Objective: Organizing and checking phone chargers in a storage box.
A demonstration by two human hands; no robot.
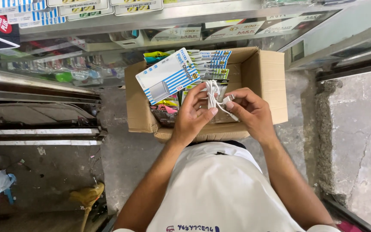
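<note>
Open brown cardboard box (263,81) rests on the lap, above a grey concrete floor (125,146) beside glass shop counters. Left hand (192,114) and right hand (250,111) both pinch a coiled white charging cable (212,95) over the box; its plug end is hard to make out.

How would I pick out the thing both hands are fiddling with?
Find the open cardboard box on the person's lap. Just above its near edge, the left hand and right hand hold a coiled white cable. Unlike the flat striped packages behind, it is loose and unpackaged.
</note>
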